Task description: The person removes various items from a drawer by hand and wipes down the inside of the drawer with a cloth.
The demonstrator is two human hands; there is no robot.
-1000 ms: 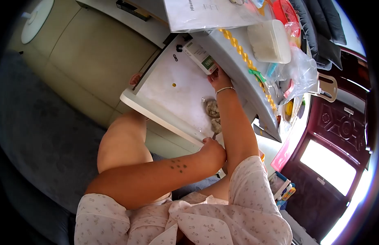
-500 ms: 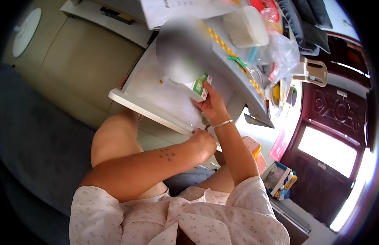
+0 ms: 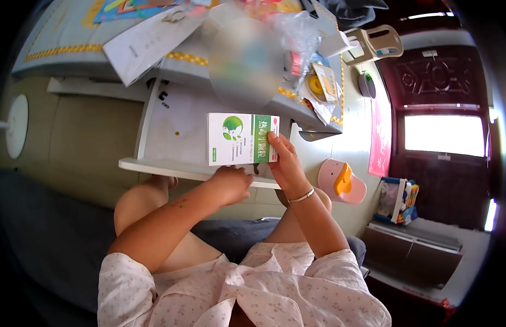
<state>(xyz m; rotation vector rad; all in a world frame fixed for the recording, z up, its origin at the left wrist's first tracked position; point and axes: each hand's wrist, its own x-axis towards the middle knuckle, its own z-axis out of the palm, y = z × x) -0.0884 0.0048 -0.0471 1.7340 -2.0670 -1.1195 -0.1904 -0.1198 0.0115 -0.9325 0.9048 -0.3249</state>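
Note:
A white and green medicine box (image 3: 231, 139) is held up over the open drawer (image 3: 182, 125), its printed front facing me. My right hand (image 3: 287, 166) grips the box by its right end, with the thumb on the front. Just below the box, my left hand (image 3: 231, 184) is at the drawer's front panel (image 3: 171, 168) with its fingers curled. Whether those fingers hold anything is hidden. Inside the drawer lie a small brown round item (image 3: 177, 133) and some small dark pieces (image 3: 163, 97) near the back left corner.
Above the drawer is a table with a grey cloth (image 3: 73, 60), bearing papers (image 3: 149, 43), plastic bags (image 3: 296, 38) and a yellow tape roll (image 3: 315, 84). A blurred round patch covers part of it. A pink and orange seat (image 3: 340, 182) stands on the floor at right.
My right hand has brought the medicine box nearer and turned its large front toward me. My left hand has shifted left along the drawer front. The view has turned and moved.

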